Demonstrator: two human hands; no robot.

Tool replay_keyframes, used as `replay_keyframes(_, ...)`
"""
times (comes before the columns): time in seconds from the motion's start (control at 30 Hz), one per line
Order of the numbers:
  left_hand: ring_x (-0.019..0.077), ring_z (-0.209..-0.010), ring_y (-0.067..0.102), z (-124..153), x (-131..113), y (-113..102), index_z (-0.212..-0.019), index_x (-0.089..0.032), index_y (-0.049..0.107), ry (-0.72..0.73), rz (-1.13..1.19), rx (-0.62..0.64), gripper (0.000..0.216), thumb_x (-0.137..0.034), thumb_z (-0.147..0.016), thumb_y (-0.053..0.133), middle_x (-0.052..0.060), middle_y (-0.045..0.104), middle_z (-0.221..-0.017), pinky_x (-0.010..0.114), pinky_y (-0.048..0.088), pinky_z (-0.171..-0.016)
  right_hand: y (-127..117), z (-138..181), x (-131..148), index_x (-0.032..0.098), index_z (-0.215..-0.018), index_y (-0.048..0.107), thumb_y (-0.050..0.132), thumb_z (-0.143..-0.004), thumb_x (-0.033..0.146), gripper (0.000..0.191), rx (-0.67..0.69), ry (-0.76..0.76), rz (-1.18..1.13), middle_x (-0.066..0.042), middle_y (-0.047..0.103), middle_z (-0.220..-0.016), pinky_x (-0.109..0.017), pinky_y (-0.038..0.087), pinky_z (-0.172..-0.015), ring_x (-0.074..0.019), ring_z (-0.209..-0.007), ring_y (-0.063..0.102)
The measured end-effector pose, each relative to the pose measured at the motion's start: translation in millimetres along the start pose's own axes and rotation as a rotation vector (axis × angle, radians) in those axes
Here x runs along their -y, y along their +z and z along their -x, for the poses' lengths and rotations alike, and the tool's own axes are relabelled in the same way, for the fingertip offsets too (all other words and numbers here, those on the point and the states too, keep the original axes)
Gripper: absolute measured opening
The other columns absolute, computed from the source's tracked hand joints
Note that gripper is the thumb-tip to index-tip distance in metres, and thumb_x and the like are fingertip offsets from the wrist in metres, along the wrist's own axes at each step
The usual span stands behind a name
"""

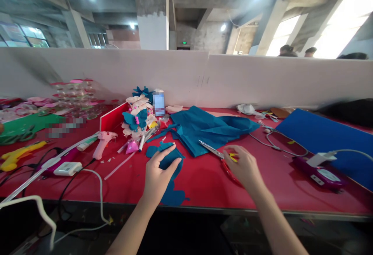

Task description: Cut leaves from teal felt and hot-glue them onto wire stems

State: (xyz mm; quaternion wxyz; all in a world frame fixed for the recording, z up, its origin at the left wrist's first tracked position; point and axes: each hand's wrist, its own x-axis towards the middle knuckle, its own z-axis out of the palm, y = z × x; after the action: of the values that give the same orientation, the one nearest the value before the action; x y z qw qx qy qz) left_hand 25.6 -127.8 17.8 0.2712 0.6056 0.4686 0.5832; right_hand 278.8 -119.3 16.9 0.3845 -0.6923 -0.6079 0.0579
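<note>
Teal felt cutouts (167, 161) are lying at the near edge of the red desk (204, 177), and I am watching my left hand (159, 173) pressing flat on them, fingers spread, probably to keep the soft pieces from sliding. At three o'clock from it, my right hand (244, 167) is closing around the red handles of the scissors (217, 156), whose blades are pointing toward ten o'clock. A crumpled teal sheet (210, 129) is sitting at twelve o'clock, a pink glue gun (103, 140) at nine. White partition boards (262, 78) are fencing off the desk's far side, with bare concrete beams and bright windows showing beyond.
</note>
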Motion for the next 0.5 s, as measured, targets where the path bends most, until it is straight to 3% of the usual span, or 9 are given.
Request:
replay_keyframes(0.03,0.0245,-0.107,0.061,0,1,-1,-0.111,-0.027,0.067,-0.002,0.003,-0.001,0.035,-0.035,-0.077,0.068,0.004,0.066,-0.116,0.036,0.051,-0.092,-6,-5,-21,0.013,-0.096,0.062,0.055,-0.077,0.039,0.033,-0.009,0.047,0.197,-0.018,0.064,-0.099,-0.038,0.046,-0.075,-0.0314,-0.091,0.061)
replay_keyframes(0.07,0.0246,-0.108,0.061,-1,2,-2,-0.111,-0.027,0.067,-0.002,0.006,-0.006,0.035,-0.035,-0.077,0.068,0.004,0.066,-0.115,0.036,0.051,-0.092,-12,-8,-40,0.011,-0.097,0.062,0.056,-0.076,0.040,0.037,0.080,0.106,0.329,-0.021,0.064,-0.098,-0.040,0.046,-0.074,-0.0342,-0.092,0.060)
replay_keyframes(0.1,0.0245,-0.108,0.061,-1,3,-2,-0.111,-0.027,0.067,-0.005,0.010,-0.010,0.035,-0.035,-0.077,0.068,0.004,0.066,-0.115,0.036,0.051,-0.092,-17,-10,-57,0.009,-0.100,0.062,0.058,-0.074,0.040,0.040,0.201,0.133,0.385,-0.021,0.064,-0.098,-0.040,0.047,-0.075,-0.0349,-0.092,0.060)
replay_keyframes(0.2,0.0236,-0.109,0.060,-2,4,-3,-0.111,-0.028,0.067,-0.028,0.025,-0.022,0.035,-0.036,-0.077,0.068,0.003,0.066,-0.114,0.035,0.051,-0.092,-25,-12,-85,0.012,-0.117,0.056,0.056,-0.073,0.027,0.046,0.410,0.027,0.338,-0.017,0.062,-0.112,-0.035,0.045,-0.084,-0.0285,-0.100,0.060)
replay_keyframes(0.37,0.0236,-0.109,0.060,-4,3,-1,-0.112,-0.026,0.066,-0.063,0.026,-0.028,0.037,-0.037,-0.077,0.067,0.003,0.066,-0.115,0.034,0.051,-0.092,-12,-21,-78,0.010,-0.122,0.053,0.056,-0.067,0.017,0.056,0.417,-0.074,0.310,-0.017,0.058,-0.123,-0.031,0.041,-0.091,-0.0273,-0.114,0.054)
replay_keyframes(0.5,0.0238,-0.111,0.059,-6,2,0,-0.112,-0.026,0.066,-0.051,0.015,-0.036,0.037,-0.037,-0.076,0.068,0.004,0.066,-0.116,0.034,0.050,-0.093,-3,-32,-67,0.010,-0.110,0.058,0.061,-0.065,0.019,0.045,0.429,-0.010,0.330,-0.017,0.065,-0.107,-0.026,0.046,-0.072,-0.0267,-0.095,0.063)
